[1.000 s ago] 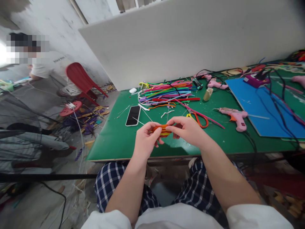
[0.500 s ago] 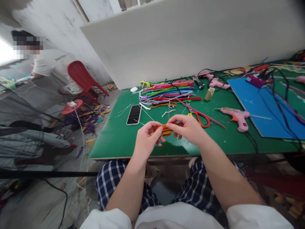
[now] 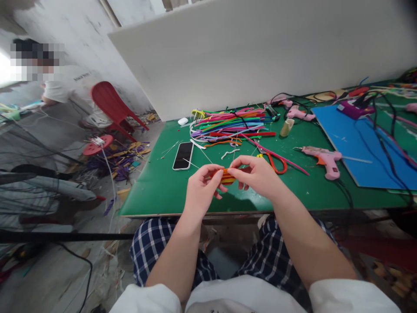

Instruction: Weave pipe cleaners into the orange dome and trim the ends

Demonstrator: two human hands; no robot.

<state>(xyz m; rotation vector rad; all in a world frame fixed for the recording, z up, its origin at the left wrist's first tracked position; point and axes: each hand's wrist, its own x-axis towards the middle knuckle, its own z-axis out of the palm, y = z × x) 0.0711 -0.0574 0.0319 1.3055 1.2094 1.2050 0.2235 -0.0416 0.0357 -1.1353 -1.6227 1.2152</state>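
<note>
Both hands pinch an orange and yellow striped pipe-cleaner piece just above the near part of the green table. My left hand grips its left end between thumb and fingers. At the right end, the thumb and index finger of my right hand press on the upper edge. Thin, pale wires fan out from the piece toward the back of the table. Beyond the hands lies a bundle of coloured pipe cleaners. Scissors with orange handles rest just past my right hand. The piece's ends are hidden by my fingers.
A phone lies left of the hands. To the right are a pink glue gun, a tape roll and a blue board with cables across it. A white panel stands behind. Another person sits far left near a red chair.
The hands keep their hold in nearly the same place. The wires from the piece have shifted slightly, and the piece looks tilted a little differently.
</note>
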